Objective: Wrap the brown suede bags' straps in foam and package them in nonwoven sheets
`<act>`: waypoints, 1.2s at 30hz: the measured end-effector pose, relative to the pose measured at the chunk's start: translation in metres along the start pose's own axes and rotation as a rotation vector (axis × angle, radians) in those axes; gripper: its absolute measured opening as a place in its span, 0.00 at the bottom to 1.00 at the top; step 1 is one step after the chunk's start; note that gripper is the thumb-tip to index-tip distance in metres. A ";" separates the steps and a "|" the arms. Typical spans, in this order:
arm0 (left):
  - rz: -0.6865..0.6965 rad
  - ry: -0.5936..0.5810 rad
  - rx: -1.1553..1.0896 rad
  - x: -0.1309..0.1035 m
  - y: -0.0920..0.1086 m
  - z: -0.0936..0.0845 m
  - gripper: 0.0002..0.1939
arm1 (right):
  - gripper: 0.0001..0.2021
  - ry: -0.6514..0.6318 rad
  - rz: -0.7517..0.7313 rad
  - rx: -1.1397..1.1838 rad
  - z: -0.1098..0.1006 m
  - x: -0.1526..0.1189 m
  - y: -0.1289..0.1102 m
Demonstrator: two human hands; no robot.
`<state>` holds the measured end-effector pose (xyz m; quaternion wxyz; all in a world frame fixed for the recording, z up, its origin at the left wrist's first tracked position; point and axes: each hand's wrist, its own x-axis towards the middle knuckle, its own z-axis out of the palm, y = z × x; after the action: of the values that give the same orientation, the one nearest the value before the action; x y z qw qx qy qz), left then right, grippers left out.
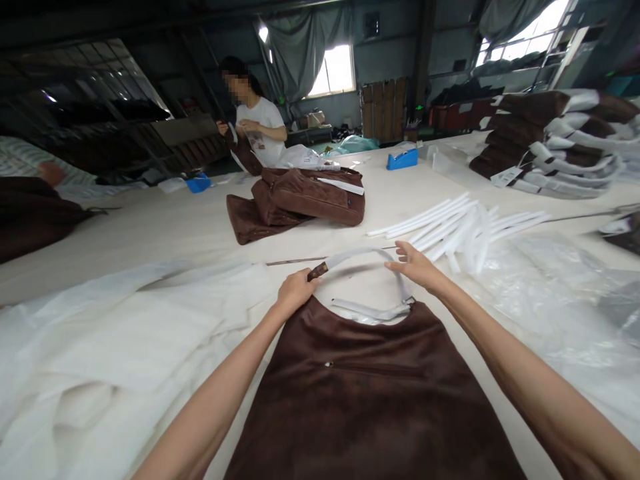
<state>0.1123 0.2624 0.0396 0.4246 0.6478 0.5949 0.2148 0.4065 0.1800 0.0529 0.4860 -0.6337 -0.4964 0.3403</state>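
Note:
A dark brown handbag [370,407] lies flat in front of me, its short zip and metal puller facing up. Its handle [357,253] arches away from the opening, wrapped in pale foam or plastic except for a bare brown piece at the left end. My left hand [297,288] is closed around the base of that handle, by the bag's upper left corner. Over the right side of the arch is my right hand [414,265], thumb and fingers apart; whether it touches the wrapping is unclear. A whitish strip [370,310] lies across the bag's mouth.
White foam tubes [450,230] lie beyond my right hand. Clear plastic bags [560,313] cover the right side, white sheets [125,340] the left. Brown bags [310,197] are stacked ahead, more [550,143] at far right. A blue tape dispenser [403,158] stands near a co-worker [263,123].

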 end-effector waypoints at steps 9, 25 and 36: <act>-0.122 -0.126 -0.184 0.013 -0.030 0.010 0.14 | 0.16 0.075 0.190 -0.216 -0.036 -0.079 0.078; 0.482 -0.088 0.609 0.044 0.038 0.066 0.24 | 0.18 0.074 0.341 0.089 -0.028 -0.071 0.071; 0.759 -0.251 0.794 0.071 0.103 0.099 0.13 | 0.18 -0.248 0.476 0.473 -0.018 -0.052 0.043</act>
<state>0.2643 0.3079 0.0525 0.1086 0.9472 0.3000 0.0332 0.4216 0.1232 0.0146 0.4625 -0.5555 -0.2974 0.6238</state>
